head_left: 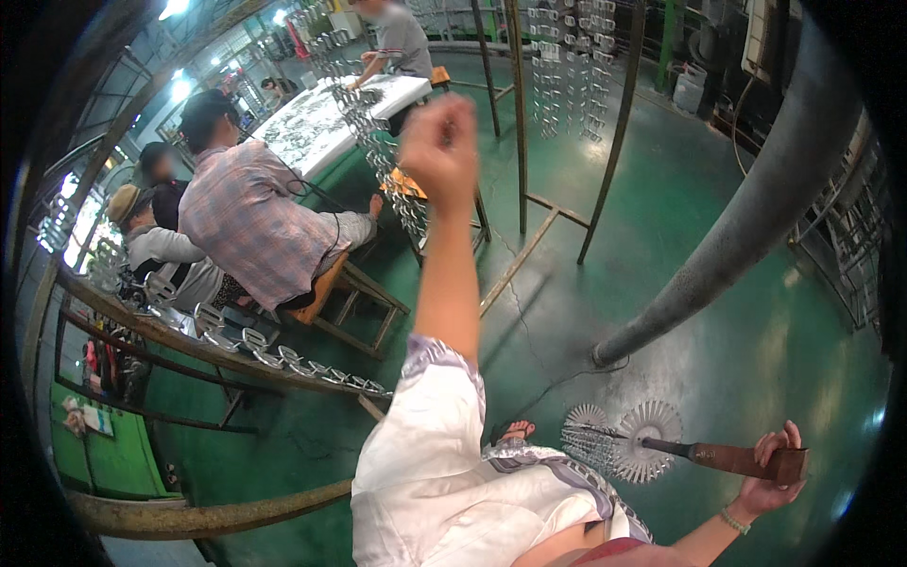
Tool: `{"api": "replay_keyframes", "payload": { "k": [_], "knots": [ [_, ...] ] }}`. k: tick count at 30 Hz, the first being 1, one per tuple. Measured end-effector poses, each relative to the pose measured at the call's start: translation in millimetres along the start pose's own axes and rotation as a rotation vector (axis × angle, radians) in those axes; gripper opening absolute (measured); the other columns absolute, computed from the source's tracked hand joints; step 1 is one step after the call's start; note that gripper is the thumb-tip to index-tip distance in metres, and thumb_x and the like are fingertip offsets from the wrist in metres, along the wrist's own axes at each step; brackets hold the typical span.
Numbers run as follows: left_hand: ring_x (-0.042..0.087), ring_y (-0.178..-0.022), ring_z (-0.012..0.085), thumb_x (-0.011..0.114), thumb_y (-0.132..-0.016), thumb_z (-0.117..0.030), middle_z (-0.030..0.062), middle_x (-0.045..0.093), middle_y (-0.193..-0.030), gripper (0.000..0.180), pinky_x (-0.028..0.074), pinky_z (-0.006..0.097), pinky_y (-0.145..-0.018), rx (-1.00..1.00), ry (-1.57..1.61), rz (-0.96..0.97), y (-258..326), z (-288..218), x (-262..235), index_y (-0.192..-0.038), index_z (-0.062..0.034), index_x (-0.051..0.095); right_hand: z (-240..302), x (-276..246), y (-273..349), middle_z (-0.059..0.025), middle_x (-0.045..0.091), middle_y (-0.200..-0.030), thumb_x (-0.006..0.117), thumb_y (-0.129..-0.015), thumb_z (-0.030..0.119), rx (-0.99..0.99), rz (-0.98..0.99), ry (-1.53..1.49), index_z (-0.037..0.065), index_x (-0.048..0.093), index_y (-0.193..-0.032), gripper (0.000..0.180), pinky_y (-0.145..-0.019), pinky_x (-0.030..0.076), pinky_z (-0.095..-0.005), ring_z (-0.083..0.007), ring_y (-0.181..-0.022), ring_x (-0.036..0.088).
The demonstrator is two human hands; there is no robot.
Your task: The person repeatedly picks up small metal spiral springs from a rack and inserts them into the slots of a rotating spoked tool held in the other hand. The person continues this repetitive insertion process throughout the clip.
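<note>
Silver links (253, 338) line a curved rail (118, 304) at left, presumably to keep them apart and reachable. Beyond, people (250, 203) sit around a white bench (408, 86), perhaps for close work on small parts (312, 111). Midway, the left hand (442, 146) is raised and blurred, fingers curled in; I cannot tell whether it pinches anything. Farthest right, the right hand (756, 493) grips a brown-handled rod (713, 456), likely for steady control, its dark end overlapping silver strips (661, 425). No writing is legible.
</note>
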State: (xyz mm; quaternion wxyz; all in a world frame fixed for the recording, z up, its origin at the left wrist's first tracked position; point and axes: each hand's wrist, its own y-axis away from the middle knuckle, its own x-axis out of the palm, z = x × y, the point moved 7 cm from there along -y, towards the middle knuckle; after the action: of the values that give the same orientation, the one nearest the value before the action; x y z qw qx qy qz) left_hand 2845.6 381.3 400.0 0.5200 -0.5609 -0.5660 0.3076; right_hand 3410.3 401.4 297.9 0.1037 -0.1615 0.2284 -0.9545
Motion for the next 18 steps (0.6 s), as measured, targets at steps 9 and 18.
{"api": "replay_keyframes", "payload": {
  "k": [9,18],
  "knots": [
    [0.060,-0.071,0.0308,0.075,-0.067,-0.030,0.0153,0.064,-0.078,0.036,0.048,0.039,-0.065,0.053,-0.644,-0.187,-200,32,8,-0.086,-0.0010,0.063,6,11,-5,-0.0019,0.042,-0.063,0.039,-0.083,0.061,-0.030,0.007,0.021,-0.009,0.046,-0.118,0.079,-0.048,0.028,-0.0231,-0.0073,-0.052,0.035],
    [0.062,-0.074,0.0351,0.071,-0.068,-0.026,0.0173,0.064,-0.073,0.022,0.048,0.043,-0.067,0.039,-0.669,-0.144,-238,53,27,-0.072,-0.0049,0.063,2,6,-3,-0.0012,0.041,-0.062,0.038,-0.081,0.061,-0.028,-0.119,0.061,-0.009,0.048,-0.116,0.079,-0.049,0.026,-0.0248,-0.0087,-0.052,0.034]
  ]
}}
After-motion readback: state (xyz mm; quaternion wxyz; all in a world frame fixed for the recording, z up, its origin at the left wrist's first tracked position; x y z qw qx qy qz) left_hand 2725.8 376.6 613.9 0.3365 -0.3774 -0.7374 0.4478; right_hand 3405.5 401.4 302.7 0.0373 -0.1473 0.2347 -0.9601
